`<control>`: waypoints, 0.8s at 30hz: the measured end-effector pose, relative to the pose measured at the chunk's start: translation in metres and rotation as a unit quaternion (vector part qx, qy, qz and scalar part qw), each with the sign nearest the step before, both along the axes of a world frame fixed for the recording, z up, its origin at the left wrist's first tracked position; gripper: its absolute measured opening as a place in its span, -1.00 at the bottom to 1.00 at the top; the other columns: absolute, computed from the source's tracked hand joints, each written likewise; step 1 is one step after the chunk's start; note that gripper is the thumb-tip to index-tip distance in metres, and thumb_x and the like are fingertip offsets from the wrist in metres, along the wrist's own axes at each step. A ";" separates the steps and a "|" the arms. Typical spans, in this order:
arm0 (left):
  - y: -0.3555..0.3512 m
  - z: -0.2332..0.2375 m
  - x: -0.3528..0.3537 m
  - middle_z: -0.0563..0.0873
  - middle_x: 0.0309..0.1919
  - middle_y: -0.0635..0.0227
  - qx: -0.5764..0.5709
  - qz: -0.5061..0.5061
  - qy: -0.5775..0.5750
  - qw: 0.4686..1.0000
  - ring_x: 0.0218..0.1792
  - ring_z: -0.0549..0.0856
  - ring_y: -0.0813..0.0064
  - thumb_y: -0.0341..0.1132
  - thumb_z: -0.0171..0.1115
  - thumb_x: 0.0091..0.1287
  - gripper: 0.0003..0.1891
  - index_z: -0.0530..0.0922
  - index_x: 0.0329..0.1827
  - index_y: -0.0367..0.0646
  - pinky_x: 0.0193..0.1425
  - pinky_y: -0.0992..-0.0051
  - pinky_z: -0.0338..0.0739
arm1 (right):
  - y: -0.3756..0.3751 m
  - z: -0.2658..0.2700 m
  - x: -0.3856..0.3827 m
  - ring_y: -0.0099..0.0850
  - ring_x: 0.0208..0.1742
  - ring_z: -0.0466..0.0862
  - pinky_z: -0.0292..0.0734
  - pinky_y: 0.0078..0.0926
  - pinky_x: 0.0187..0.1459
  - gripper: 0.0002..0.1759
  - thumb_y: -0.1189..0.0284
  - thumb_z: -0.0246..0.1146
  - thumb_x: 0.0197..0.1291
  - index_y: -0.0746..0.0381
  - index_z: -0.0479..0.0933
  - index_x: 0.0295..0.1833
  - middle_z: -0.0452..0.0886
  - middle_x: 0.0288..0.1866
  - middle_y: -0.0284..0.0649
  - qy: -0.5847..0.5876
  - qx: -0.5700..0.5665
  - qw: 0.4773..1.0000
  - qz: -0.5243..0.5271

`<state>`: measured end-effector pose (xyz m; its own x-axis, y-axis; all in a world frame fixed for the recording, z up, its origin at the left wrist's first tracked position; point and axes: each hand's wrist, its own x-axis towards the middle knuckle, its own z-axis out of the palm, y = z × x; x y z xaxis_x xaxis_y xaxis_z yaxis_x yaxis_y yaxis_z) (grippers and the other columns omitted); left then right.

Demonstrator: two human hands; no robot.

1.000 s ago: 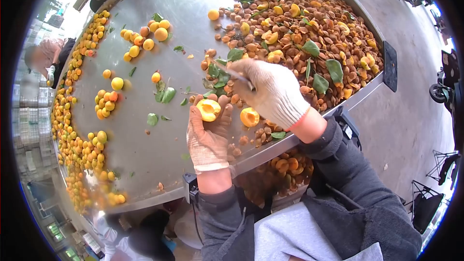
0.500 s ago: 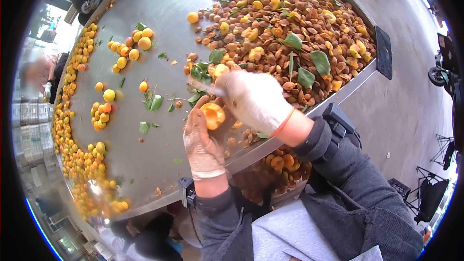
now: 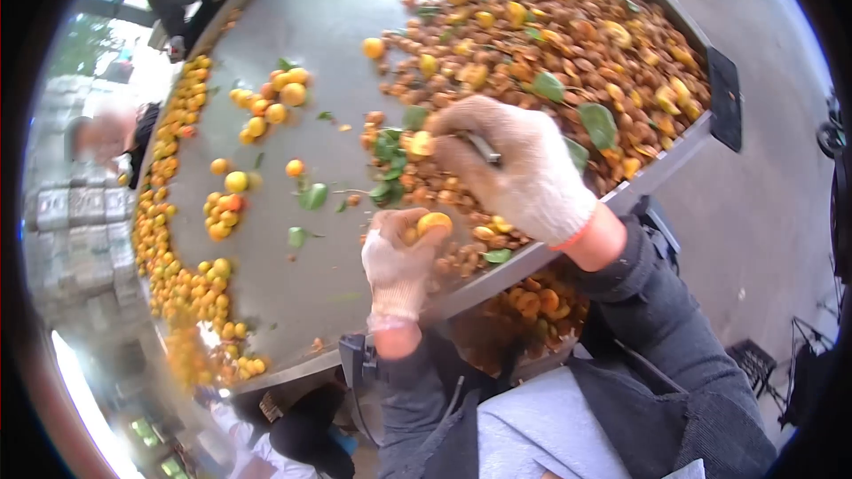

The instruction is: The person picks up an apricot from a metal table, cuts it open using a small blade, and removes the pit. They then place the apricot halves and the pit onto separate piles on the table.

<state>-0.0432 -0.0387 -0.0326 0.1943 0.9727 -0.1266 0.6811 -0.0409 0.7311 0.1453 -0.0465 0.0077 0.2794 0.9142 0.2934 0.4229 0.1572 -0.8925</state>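
Observation:
My left hand (image 3: 398,257), in a pale work glove, is closed around an apricot (image 3: 434,223). Its orange-yellow flesh shows above the fingers, with a second yellow piece beside the thumb. Higher and to the right, my right hand (image 3: 519,173) is gloved too, with its fingers curled round a small knife (image 3: 482,147). Only a short metal part of the knife shows; the glove hides the rest. Beneath and beyond both hands spreads a heap of brown apricot pits (image 3: 568,53), mixed with yellow fruit pieces and green leaves (image 3: 597,124).
The metal table (image 3: 306,302) has a raised rim. Whole apricots (image 3: 177,257) line its left side, with small clusters (image 3: 275,98) nearer the middle. Below the near edge sit apricot halves (image 3: 537,300). A dark flat device (image 3: 724,98) is on the right rim. Other people are at the far left.
The knife has moved away from the apricot as my right hand drew up and right. My left fingers have closed further over the fruit, whose hollowed cut face was showing before. The view has shifted slightly.

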 end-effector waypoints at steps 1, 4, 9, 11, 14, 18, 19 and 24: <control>-0.004 0.015 -0.006 0.68 -0.24 0.20 -0.022 0.020 -0.041 0.999 -0.21 0.70 0.24 -0.32 0.47 0.06 -0.78 0.70 -0.23 -0.15 -0.06 0.42 0.58 | 0.001 0.002 0.001 -0.47 -0.31 0.67 0.56 -0.51 -0.24 -0.85 0.49 0.33 0.22 0.29 0.61 -0.12 0.69 -0.27 -0.19 0.041 -0.002 0.999 0.008; -0.031 0.050 -0.022 0.67 -0.15 0.17 -0.044 -0.122 -0.128 0.983 -0.12 0.70 0.20 -0.27 0.52 0.04 -0.61 0.65 -0.07 -0.15 0.01 0.39 0.58 | 0.004 0.010 0.000 -0.60 -0.35 0.58 0.51 -0.58 -0.30 -0.86 0.52 0.31 0.23 0.30 0.60 -0.11 0.65 -0.34 -0.28 0.104 -0.042 0.993 0.027; -0.023 0.053 -0.047 0.52 0.22 0.10 -0.030 -0.201 -0.150 0.968 0.26 0.51 0.20 -0.32 0.53 0.03 -0.38 0.53 0.21 -0.17 0.25 0.38 0.48 | 0.014 0.013 -0.013 -0.51 -0.30 0.64 0.54 -0.53 -0.21 -0.86 0.53 0.30 0.20 0.28 0.61 -0.13 0.69 -0.30 -0.19 0.146 -0.082 0.985 0.029; 0.021 0.029 -0.071 0.44 0.33 0.12 -0.047 0.019 -0.221 0.974 0.36 0.42 0.29 -0.39 0.45 0.12 -0.41 0.49 0.26 -0.21 0.34 0.38 0.41 | 0.017 0.012 -0.017 -0.51 -0.26 0.65 0.53 -0.54 -0.20 -0.87 0.54 0.29 0.19 0.30 0.61 -0.14 0.69 -0.28 -0.19 0.138 -0.084 0.987 0.024; 0.115 -0.018 -0.126 0.44 0.35 0.14 0.132 0.218 -0.040 0.966 0.34 0.43 0.41 -0.43 0.32 0.27 -0.41 0.36 0.37 -0.32 0.37 0.44 0.36 | 0.023 0.005 -0.021 -0.47 -0.25 0.68 0.54 -0.56 -0.19 -0.85 0.57 0.31 0.15 0.31 0.60 -0.14 0.70 -0.27 -0.15 0.109 -0.081 0.990 0.031; 0.219 -0.063 -0.202 0.41 0.36 0.00 0.173 0.304 -0.003 0.937 0.34 0.45 0.29 -0.37 0.27 0.31 -0.34 0.22 0.45 -0.37 0.41 0.48 0.30 | 0.033 -0.006 -0.028 -0.43 -0.29 0.71 0.56 -0.53 -0.20 -0.82 0.60 0.33 0.11 0.29 0.61 -0.13 0.71 -0.30 -0.14 0.058 -0.078 0.995 0.016; 0.237 -0.067 -0.215 0.41 0.35 -0.08 0.191 0.299 0.116 0.928 0.33 0.46 0.13 -0.28 0.27 0.31 -0.32 0.23 0.44 -0.35 0.42 0.38 0.30 | 0.036 -0.007 -0.029 -0.42 -0.28 0.71 0.57 -0.53 -0.19 -0.82 0.61 0.33 0.10 0.29 0.62 -0.14 0.71 -0.29 -0.13 0.043 -0.081 0.996 0.022; 0.281 -0.071 -0.217 0.60 0.19 0.11 0.119 0.238 0.452 0.852 0.19 0.56 0.07 -0.09 0.32 0.25 -0.36 0.38 0.38 -0.09 0.30 0.24 0.42 | 0.050 -0.016 -0.038 -0.36 -0.26 0.73 0.59 -0.48 -0.17 -0.80 0.59 0.34 0.09 0.30 0.63 -0.13 0.72 -0.25 -0.12 -0.006 -0.095 0.994 0.046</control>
